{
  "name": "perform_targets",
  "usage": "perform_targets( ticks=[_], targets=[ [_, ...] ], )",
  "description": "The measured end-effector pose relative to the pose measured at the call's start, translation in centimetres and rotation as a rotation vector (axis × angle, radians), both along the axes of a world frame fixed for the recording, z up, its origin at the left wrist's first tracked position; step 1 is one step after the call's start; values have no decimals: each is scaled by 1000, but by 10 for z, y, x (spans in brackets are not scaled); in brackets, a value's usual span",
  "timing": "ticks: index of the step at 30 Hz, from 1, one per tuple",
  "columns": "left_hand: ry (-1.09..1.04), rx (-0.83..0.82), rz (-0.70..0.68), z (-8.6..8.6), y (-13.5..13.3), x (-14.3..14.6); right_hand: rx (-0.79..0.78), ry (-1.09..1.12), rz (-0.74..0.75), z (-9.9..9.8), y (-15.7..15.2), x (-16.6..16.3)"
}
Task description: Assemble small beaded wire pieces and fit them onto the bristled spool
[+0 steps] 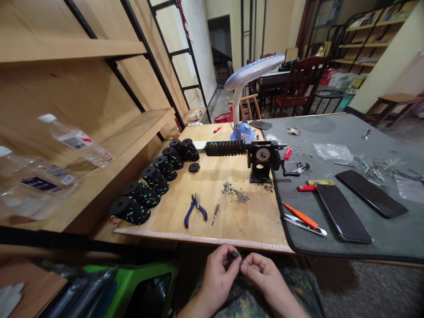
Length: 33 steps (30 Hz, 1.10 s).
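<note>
Both hands are low in front of me, below the table's near edge. My left hand [220, 269] is closed, pinching a small dark piece [235, 255] between thumb and fingers. My right hand [261, 269] is closed too, its fingertips pinched right against the same small piece. On the wooden board [232, 221] above them lie blue-handled pliers [194, 210], a little heap of coloured beads and hooks [235, 192], and a black hand-crank winder [263, 161] with a shaft full of black spools [225, 148].
Rows of black spools [149, 185] line the board's left side. A grey mat [364, 145] on the right carries two phones [342, 212], scissors [304, 225], an orange knife [300, 214], a lighter [306, 188]. A blue desk lamp [245, 88] stands behind. Bottles [76, 141] lie on the left shelf.
</note>
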<state>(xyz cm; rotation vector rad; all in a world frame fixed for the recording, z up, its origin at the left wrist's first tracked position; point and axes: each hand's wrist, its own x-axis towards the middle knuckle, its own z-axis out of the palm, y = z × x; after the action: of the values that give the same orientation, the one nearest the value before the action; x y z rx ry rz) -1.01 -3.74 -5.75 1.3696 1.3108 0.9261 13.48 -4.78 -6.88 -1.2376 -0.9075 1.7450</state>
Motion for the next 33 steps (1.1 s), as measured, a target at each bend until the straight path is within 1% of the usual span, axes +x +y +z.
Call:
perform_targets(
  ticks=[4,12,20,23,29,33],
  targets=[
    [39,25,-14,-1,0,-1,-19,-5,-9,0,0,0],
    [215,125,-68,8,-1,-1,37,-68,-80,-7,0,3],
    [251,135,-105,7,-2,0,66,-56,-137,-8,-1,4],
    [204,97,-94,6,-2,1,53,-59,-169,-5,1,5],
    [-10,-75,-97,6,-4,2,6,-85,-187,1,1,7],
    [-102,-98,-133,11,-2,1,32,-112,-164,4,1,8]
  ],
)
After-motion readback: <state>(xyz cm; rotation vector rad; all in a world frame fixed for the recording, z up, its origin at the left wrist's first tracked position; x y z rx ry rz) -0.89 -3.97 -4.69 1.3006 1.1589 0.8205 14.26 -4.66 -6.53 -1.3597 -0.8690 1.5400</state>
